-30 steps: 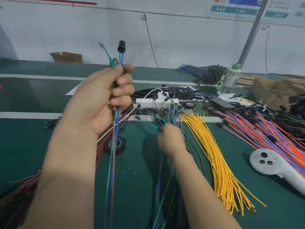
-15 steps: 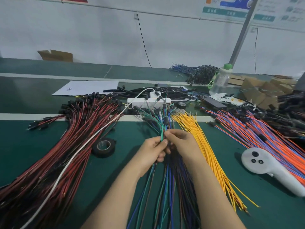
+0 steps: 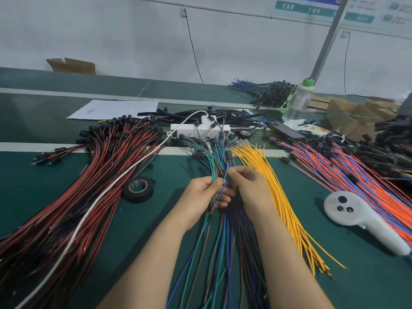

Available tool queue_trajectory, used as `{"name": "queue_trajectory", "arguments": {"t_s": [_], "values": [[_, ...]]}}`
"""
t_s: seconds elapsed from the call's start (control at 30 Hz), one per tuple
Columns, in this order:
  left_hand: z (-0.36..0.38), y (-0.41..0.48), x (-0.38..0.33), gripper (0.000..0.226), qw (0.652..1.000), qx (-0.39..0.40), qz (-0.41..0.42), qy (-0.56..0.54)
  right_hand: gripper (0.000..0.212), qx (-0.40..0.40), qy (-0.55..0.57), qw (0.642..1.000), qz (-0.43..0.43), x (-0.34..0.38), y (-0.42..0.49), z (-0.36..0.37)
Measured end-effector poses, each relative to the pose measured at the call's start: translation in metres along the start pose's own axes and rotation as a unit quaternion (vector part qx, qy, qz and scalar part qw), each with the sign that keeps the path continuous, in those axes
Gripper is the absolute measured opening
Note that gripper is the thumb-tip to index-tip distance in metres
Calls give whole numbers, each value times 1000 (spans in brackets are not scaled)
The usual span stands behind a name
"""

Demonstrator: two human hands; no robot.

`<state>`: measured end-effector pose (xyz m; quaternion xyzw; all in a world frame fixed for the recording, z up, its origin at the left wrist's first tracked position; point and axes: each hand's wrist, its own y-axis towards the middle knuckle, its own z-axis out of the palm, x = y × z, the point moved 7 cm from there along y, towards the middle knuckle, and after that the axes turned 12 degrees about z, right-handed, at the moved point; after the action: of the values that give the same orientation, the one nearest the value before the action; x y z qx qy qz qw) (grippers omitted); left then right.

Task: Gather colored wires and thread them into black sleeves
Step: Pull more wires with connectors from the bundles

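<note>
As the left hand (image 3: 200, 194), now lowered, joins the right hand (image 3: 248, 186), both pinch green and blue wires (image 3: 213, 166): another gather probably starting.

Even, soft indoor light, faint shadows, slight blur, wide-angle bending at edges

Smooth plastic insulation coats the green and blue wires (image 3: 225, 253) and the yellow wires (image 3: 278, 197) on a matt green bench mat (image 3: 33, 186), with a glossy black tape roll (image 3: 142, 195), a smooth white plastic controller (image 3: 352, 216), a paper sheet (image 3: 116, 109) and a brown cardboard box (image 3: 73, 66)
</note>
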<state>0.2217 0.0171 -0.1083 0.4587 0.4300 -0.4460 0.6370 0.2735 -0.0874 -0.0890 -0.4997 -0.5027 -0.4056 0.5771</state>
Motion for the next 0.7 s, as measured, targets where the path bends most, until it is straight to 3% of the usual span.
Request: {"name": "queue_trajectory", "arguments": {"t_s": [0.2, 0.3, 0.4, 0.5, 0.6, 0.7], "values": [[-1, 1, 1, 14, 1000, -15, 4, 3, 18, -8, -7, 1000, -17, 4, 0, -2], [-1, 0, 0, 17, 999, -26, 23, 18, 12, -47, -107, 991, -64, 11, -3, -2], [-1, 1, -2, 19, 994, -34, 59, 86, 17, -76, -212, 970, -88, 16, -6, -2], [1, 0, -1, 24, 978, -34, 83, 187, 25, -70, -234, 969, -46, 11, -4, -5], [5, -1, -3, 23, 970, -28, 100, 222, 32, -37, -184, 982, 4, 5, -4, -7], [4, 1, -6, 26, 982, -33, 80, 167, 36, 19, -39, 999, -5, 7, -6, -3]]}}
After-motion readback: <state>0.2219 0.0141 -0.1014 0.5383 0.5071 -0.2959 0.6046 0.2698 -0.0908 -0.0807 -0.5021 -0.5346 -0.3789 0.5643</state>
